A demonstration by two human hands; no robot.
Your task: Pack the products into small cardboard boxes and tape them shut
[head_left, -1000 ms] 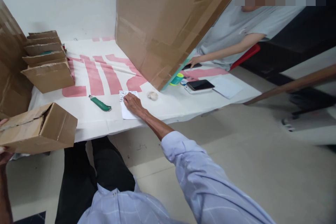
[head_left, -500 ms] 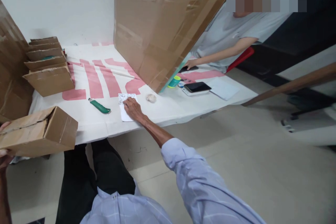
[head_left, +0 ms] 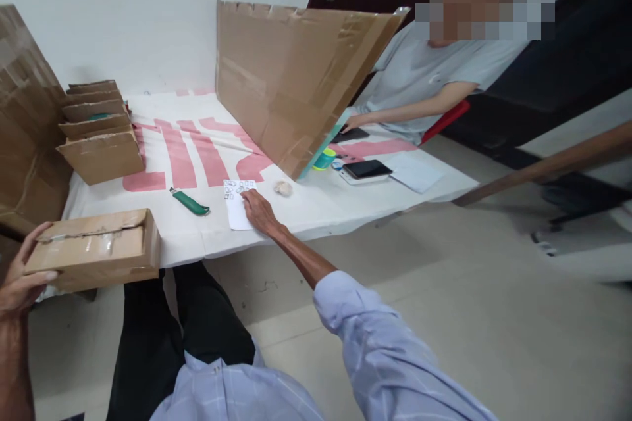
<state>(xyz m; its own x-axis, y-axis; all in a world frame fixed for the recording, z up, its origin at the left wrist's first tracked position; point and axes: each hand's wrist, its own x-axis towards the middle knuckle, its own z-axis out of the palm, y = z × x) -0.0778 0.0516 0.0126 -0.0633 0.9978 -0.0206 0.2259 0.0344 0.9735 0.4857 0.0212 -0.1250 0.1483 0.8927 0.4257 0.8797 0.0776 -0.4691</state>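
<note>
My left hand (head_left: 24, 274) grips the left end of a closed, taped cardboard box (head_left: 99, 247), thumb low on the near side and fingers behind. The box is at the table's front left edge. My right hand (head_left: 260, 210) is at a small white sheet (head_left: 236, 214) printed with little square marks on its upper part. Its fingers are curled, with the tips at the printed marks; whatever is pinched there is too small to make out. Left of the sheet lies a green-handled box cutter (head_left: 190, 202). A small crumpled, pale lump (head_left: 283, 188) rests to its right.
Several open cardboard boxes (head_left: 101, 154) stand in a row at the back left. A large upright cardboard panel (head_left: 291, 79) divides the table (head_left: 212, 237). Beyond it are a tape roll (head_left: 324, 158), a phone (head_left: 367, 170), papers (head_left: 417, 171) and a seated person's hand (head_left: 353, 122).
My left hand has brought the box rightward, further into view, and turned it slightly. My right hand has shifted a little right on the sheet, uncovering more printed marks.
</note>
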